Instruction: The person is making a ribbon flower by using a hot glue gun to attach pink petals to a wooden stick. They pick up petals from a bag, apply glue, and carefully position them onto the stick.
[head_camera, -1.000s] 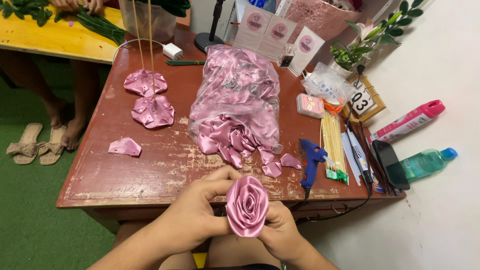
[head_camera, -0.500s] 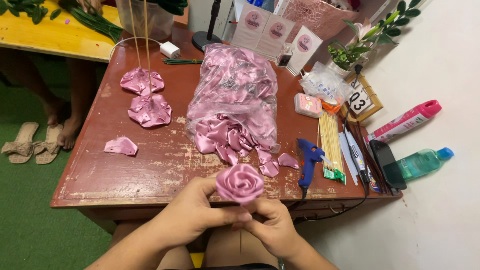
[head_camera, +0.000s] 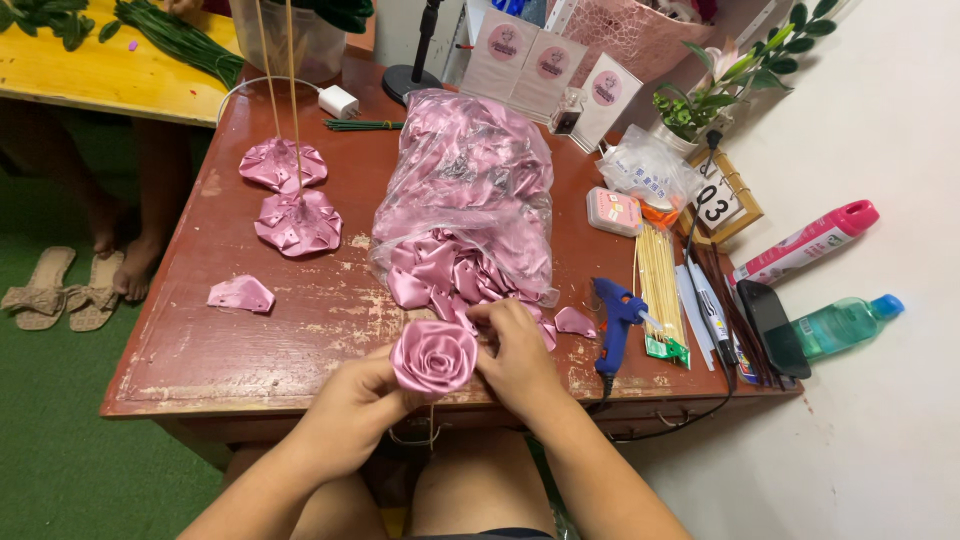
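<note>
We have only one view, from a camera worn on the head, looking steeply down and forward over our own forearms and knees onto the worn red-brown table (head_camera: 250, 350). Our left hand (head_camera: 350, 415) and right hand (head_camera: 520, 355) sit close at the bottom middle, while the table's far edge and the yellow table (head_camera: 90, 85) beyond it reach the top. The green floor (head_camera: 60, 450) fills the left edge and the white floor (head_camera: 880, 420) the right.

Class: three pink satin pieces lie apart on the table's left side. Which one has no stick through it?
The small folded petal nearest the table's front edge; both round flowers behind have upright sticks.
</note>
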